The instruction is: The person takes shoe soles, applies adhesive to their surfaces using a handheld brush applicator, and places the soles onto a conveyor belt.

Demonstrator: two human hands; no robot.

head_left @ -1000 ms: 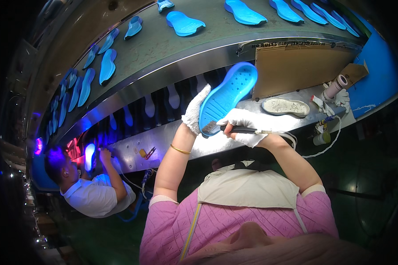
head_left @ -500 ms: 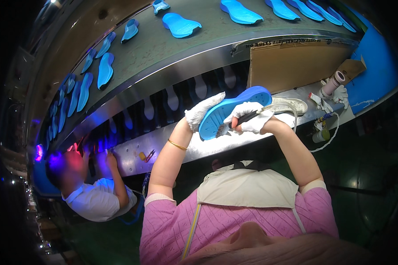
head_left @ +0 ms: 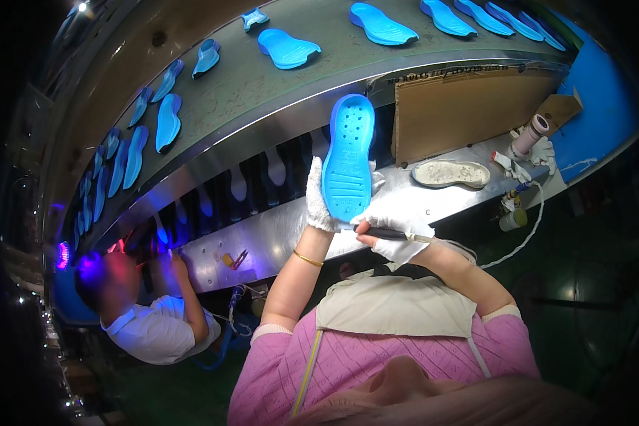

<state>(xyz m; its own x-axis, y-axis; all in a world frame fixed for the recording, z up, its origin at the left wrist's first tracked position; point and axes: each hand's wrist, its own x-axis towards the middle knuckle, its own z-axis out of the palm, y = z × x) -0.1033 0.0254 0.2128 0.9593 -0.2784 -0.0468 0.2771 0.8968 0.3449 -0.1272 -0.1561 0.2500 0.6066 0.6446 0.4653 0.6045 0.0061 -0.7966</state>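
Observation:
A blue shoe sole (head_left: 348, 156) stands lengthwise in front of me, its inner face with small holes and grooves turned to me. My left hand (head_left: 317, 195), in a white glove, is closed round its left edge near the lower end. My right hand (head_left: 399, 245), in a white glove with bare fingertips, grips a black-handled brush (head_left: 387, 233) just below the sole's lower end. A pale hose runs from the handle along my right forearm. The bristles are hardly visible now, and I cannot tell whether they touch the sole.
A belt (head_left: 227, 92) with several blue soles runs across the back. Upon the metal bench (head_left: 397, 202) lies a whitish sole (head_left: 451, 174). A cardboard sheet (head_left: 468, 113) leans behind it; a pink flask (head_left: 529, 138) and gloves stand right. At left sits a co-worker (head_left: 153, 319).
The blue sole has turned from slanting to nearly upright. My right hand with the brush has moved down and slightly left, off the sole's face to its lower end.

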